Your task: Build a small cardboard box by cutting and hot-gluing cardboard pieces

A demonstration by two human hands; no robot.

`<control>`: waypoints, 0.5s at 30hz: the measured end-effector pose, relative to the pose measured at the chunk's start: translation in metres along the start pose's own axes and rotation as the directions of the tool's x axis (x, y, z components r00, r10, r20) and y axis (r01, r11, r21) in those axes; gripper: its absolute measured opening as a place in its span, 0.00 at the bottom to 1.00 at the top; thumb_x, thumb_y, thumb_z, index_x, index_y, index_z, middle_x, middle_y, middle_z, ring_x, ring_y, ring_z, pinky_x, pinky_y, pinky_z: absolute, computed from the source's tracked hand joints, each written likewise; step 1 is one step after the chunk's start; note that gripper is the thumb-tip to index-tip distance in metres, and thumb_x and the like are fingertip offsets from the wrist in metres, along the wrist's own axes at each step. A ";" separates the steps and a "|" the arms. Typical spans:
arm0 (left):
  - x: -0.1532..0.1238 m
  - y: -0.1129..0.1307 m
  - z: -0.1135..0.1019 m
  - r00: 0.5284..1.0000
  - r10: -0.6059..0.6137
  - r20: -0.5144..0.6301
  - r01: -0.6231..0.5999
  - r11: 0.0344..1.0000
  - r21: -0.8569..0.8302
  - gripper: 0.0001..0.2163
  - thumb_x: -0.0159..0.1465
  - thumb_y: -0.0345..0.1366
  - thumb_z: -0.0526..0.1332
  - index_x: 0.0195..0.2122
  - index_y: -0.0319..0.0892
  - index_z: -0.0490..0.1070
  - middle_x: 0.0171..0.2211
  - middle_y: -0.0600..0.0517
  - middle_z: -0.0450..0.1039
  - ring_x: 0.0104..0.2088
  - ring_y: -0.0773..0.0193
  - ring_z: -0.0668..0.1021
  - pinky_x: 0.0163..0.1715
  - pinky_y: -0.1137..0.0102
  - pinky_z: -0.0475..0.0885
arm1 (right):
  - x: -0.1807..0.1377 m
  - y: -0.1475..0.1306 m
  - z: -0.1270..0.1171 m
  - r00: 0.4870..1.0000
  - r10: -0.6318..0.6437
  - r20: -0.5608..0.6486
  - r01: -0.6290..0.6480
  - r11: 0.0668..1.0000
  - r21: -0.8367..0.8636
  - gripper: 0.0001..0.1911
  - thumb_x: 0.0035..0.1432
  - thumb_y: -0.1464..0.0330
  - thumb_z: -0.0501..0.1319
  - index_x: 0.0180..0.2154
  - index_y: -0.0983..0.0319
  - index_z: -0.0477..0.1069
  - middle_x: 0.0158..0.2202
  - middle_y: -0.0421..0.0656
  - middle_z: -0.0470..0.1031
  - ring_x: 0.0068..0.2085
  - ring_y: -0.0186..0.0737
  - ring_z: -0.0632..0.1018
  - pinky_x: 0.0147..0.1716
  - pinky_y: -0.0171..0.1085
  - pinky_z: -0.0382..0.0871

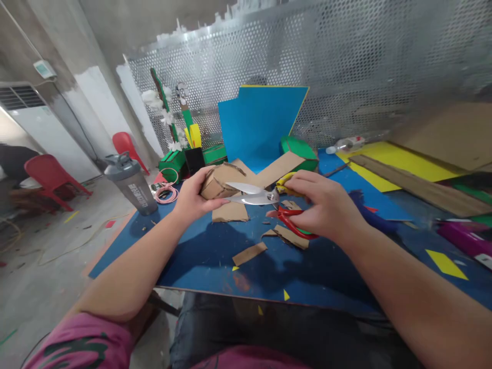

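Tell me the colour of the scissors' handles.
Red, on the scissors in the right hand; clearest in the head view.

Folded brown cardboard piece (216,183), boxy with rough torn edges, held off the blue table in the left hand (191,199), gripped at its left end. Scissors (269,202) with red handles and shiny silver blades lie level, tips pointing left; blades slightly parted, closing on the cardboard's lower right edge. Right hand (326,210) wraps the handles, fingers through the loops.
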State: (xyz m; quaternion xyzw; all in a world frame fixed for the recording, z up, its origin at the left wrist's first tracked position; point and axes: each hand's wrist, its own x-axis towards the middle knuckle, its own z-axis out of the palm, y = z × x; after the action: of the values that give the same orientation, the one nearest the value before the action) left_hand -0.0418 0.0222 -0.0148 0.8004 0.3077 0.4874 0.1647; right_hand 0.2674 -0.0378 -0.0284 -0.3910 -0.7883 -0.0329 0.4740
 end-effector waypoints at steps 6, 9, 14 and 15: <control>-0.001 0.005 0.006 0.995 -0.091 0.037 0.092 0.996 -0.011 0.40 0.52 0.65 0.78 0.58 0.42 0.79 0.54 0.41 0.86 0.54 0.39 0.86 0.57 0.54 0.79 | -0.002 0.011 -0.006 0.999 0.031 0.031 -0.029 0.998 -0.058 0.16 0.55 0.53 0.77 0.34 0.54 0.78 0.38 0.49 0.82 0.40 0.57 0.83 0.37 0.49 0.75; -0.002 0.005 0.008 0.988 -0.142 0.068 0.143 0.990 -0.012 0.39 0.53 0.63 0.78 0.58 0.42 0.80 0.55 0.41 0.86 0.55 0.39 0.85 0.57 0.55 0.79 | -0.001 0.012 -0.009 0.998 0.037 0.051 -0.034 0.997 -0.070 0.14 0.55 0.55 0.77 0.34 0.54 0.79 0.38 0.50 0.82 0.39 0.57 0.83 0.36 0.49 0.75; -0.001 0.006 0.007 0.988 -0.138 0.069 0.137 0.990 0.016 0.37 0.54 0.62 0.77 0.58 0.42 0.80 0.55 0.42 0.86 0.55 0.40 0.85 0.57 0.55 0.78 | 0.000 0.012 -0.009 0.998 0.019 0.063 -0.015 0.998 -0.059 0.18 0.59 0.48 0.73 0.33 0.55 0.78 0.35 0.49 0.82 0.36 0.54 0.82 0.34 0.48 0.73; -0.001 0.006 0.006 0.989 -0.132 0.069 0.130 0.991 0.026 0.37 0.54 0.62 0.77 0.58 0.43 0.80 0.55 0.42 0.86 0.55 0.40 0.85 0.58 0.55 0.78 | 0.000 0.013 -0.009 0.998 0.018 0.066 -0.014 0.998 -0.057 0.19 0.60 0.48 0.73 0.32 0.56 0.78 0.34 0.49 0.81 0.36 0.54 0.82 0.34 0.47 0.73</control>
State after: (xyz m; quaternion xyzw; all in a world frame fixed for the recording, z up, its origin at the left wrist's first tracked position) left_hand -0.0342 0.0170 -0.0149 0.7969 0.3589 0.4435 0.1984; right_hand 0.2821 -0.0329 -0.0277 -0.4115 -0.7993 -0.0385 0.4363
